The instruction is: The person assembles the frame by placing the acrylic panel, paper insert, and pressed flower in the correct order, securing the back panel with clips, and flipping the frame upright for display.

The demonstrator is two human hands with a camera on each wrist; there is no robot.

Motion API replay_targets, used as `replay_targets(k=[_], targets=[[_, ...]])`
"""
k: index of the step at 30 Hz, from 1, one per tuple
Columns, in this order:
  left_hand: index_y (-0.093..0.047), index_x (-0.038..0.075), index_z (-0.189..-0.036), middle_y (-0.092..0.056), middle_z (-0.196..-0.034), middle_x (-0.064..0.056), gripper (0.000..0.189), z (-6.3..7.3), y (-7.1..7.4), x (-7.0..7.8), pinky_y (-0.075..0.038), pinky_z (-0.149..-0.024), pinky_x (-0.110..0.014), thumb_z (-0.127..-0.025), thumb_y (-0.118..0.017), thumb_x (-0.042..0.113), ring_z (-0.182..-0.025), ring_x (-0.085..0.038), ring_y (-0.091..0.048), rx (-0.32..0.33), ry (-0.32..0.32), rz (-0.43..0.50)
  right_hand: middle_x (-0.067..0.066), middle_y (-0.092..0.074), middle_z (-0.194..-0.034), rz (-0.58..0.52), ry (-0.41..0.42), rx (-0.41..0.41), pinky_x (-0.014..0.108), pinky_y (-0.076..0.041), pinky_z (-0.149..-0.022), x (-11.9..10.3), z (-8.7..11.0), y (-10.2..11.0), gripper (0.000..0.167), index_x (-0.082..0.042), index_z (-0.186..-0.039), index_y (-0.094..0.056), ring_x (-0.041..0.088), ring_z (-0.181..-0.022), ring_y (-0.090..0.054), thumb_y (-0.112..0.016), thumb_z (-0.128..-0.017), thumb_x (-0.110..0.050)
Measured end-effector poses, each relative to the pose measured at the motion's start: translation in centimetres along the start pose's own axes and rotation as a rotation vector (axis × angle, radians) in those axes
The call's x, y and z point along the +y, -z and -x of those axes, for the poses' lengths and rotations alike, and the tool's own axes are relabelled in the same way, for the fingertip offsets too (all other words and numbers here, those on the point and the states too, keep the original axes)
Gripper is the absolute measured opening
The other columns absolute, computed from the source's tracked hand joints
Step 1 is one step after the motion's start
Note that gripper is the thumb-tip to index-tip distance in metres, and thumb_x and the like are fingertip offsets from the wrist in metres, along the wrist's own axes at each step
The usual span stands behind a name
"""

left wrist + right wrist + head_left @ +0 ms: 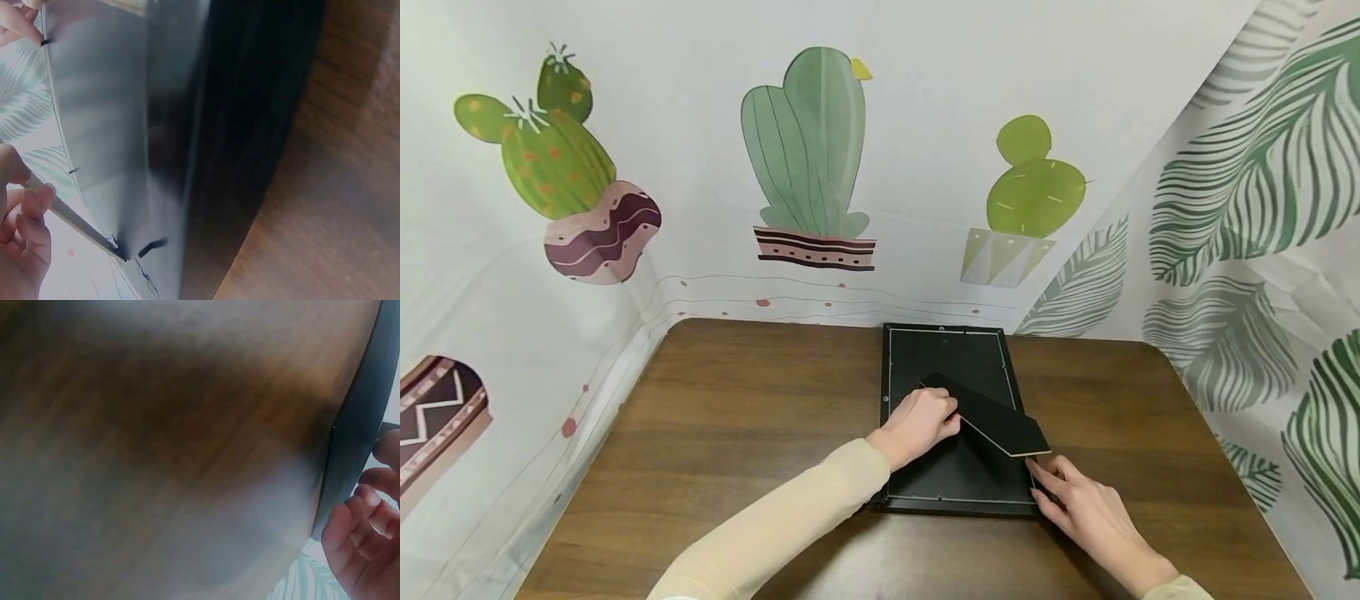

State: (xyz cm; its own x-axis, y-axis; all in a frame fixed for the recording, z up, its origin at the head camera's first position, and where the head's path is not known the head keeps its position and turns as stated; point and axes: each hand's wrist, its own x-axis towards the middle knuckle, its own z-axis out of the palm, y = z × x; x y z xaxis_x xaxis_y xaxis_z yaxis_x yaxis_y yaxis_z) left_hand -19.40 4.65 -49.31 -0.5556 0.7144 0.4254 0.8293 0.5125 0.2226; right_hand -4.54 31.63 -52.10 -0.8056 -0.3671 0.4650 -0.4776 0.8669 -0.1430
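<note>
A black picture frame [943,350] lies back side up on the wooden table, its short side toward the back wall. From its backing rises a flat black easel stand [1000,414] with a pale cut edge, tilted up off the board. My left hand [917,423] pinches this stand between thumb and fingers; in the left wrist view the left hand [25,231] holds it at a slant above the backing. At the frame's right rim, my right hand [1088,507] grips near the lower corner, thumb and bent fingers against the edge.
The brown wooden table [760,392] has rounded back corners. Behind it hangs a white cloth [925,150] printed with cactus pots, and green leaf prints [1255,200] cover the right side. Small dark metal tabs [153,247] stick up along the frame's inner rim.
</note>
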Motion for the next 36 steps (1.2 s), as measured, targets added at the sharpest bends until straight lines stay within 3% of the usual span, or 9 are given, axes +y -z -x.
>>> replay_targets(k=[2,6,11,14,24,27,31,34,36], targets=[[-0.056,0.015,-0.065,-0.050,-0.065,0.003,0.032,0.0,0.0,0.0,-0.048,-0.060,-0.019,-0.092,-0.071,0.008,-0.059,-0.007,-0.052,-0.003,0.002,0.005,-0.009,-0.057,-0.096,0.008,0.032,0.013,0.019,-0.027,-0.041,0.0,-0.3,0.1,0.038,-0.012,-0.115,-0.079,-0.006,-0.059,-0.040,-0.053,-0.108,-0.039],[-0.058,0.014,-0.066,-0.051,-0.065,0.002,0.030,-0.1,0.0,0.0,-0.049,-0.061,-0.020,-0.093,-0.071,0.008,-0.060,-0.007,-0.053,-0.010,0.005,0.007,-0.006,-0.061,-0.098,0.065,0.085,0.034,0.024,-0.035,-0.040,-0.2,-1.0,0.1,0.060,-0.012,-0.109,-0.079,0.003,-0.063,-0.053,-0.030,-0.113,-0.046],[-0.060,0.014,-0.068,-0.053,-0.066,0.002,0.028,-0.1,0.3,0.0,-0.050,-0.061,-0.019,-0.093,-0.071,0.009,-0.060,-0.007,-0.055,-0.018,0.002,-0.004,-0.003,-0.062,-0.097,0.137,0.146,0.057,0.031,-0.041,-0.040,-0.7,-1.4,0.0,0.059,-0.011,-0.105,-0.078,0.015,-0.071,-0.064,-0.025,-0.115,-0.035],[-0.060,0.014,-0.067,-0.053,-0.066,0.003,0.028,-0.2,0.4,0.1,-0.050,-0.061,-0.019,-0.093,-0.071,0.009,-0.061,-0.008,-0.055,-0.022,0.003,-0.009,-0.002,-0.060,-0.093,0.157,0.179,0.060,0.031,-0.038,-0.039,-0.6,-1.5,-0.2,0.059,-0.009,-0.102,-0.077,0.016,-0.071,-0.063,-0.022,-0.114,-0.029],[-0.061,0.015,-0.069,-0.054,-0.068,0.002,0.028,-0.1,0.5,0.2,-0.050,-0.062,-0.021,-0.094,-0.070,0.009,-0.063,-0.009,-0.058,-0.050,0.021,-0.014,-0.002,-0.062,-0.097,0.132,0.196,0.011,0.032,-0.042,-0.040,0.0,-1.5,0.2,0.057,-0.010,-0.110,-0.076,0.015,-0.071,-0.066,-0.027,-0.115,-0.038],[-0.061,0.015,-0.068,-0.054,-0.068,0.002,0.028,-0.1,0.5,0.3,-0.050,-0.061,-0.021,-0.095,-0.070,0.011,-0.063,-0.010,-0.058,-0.058,0.032,-0.027,-0.005,-0.067,-0.106,0.045,0.136,-0.062,0.031,-0.050,-0.049,0.4,-1.2,0.4,0.037,-0.012,-0.116,-0.077,0.010,-0.080,-0.069,-0.047,-0.112,-0.032],[-0.065,0.015,-0.072,-0.056,-0.069,0.002,0.025,0.0,0.5,0.4,-0.052,-0.061,-0.021,-0.096,-0.070,0.013,-0.064,-0.010,-0.061,-0.077,0.033,-0.059,-0.007,-0.069,-0.105,-0.261,-0.038,-0.166,0.028,-0.054,-0.060,1.4,-0.9,0.8,0.017,-0.011,-0.115,-0.075,0.002,-0.079,-0.066,-0.066,-0.101,-0.007],[-0.067,0.015,-0.075,-0.058,-0.072,0.003,0.022,0.0,0.5,0.7,-0.053,-0.062,-0.021,-0.097,-0.069,0.014,-0.066,-0.009,-0.062,-0.106,0.015,-0.096,-0.007,-0.067,-0.090,-0.482,-0.173,-0.175,0.025,-0.051,-0.054,2.2,-0.8,1.0,0.022,-0.007,-0.116,-0.070,0.001,-0.064,-0.058,-0.060,-0.101,0.005],[-0.068,0.015,-0.076,-0.059,-0.073,0.003,0.021,0.0,0.4,0.8,-0.053,-0.063,-0.021,-0.097,-0.069,0.015,-0.067,-0.008,-0.061,-0.130,0.001,-0.128,-0.006,-0.064,-0.083,-0.544,-0.241,-0.165,0.024,-0.047,-0.048,2.6,-0.9,1.2,0.021,-0.005,-0.118,-0.067,0.003,-0.056,-0.054,-0.054,-0.105,0.003]])
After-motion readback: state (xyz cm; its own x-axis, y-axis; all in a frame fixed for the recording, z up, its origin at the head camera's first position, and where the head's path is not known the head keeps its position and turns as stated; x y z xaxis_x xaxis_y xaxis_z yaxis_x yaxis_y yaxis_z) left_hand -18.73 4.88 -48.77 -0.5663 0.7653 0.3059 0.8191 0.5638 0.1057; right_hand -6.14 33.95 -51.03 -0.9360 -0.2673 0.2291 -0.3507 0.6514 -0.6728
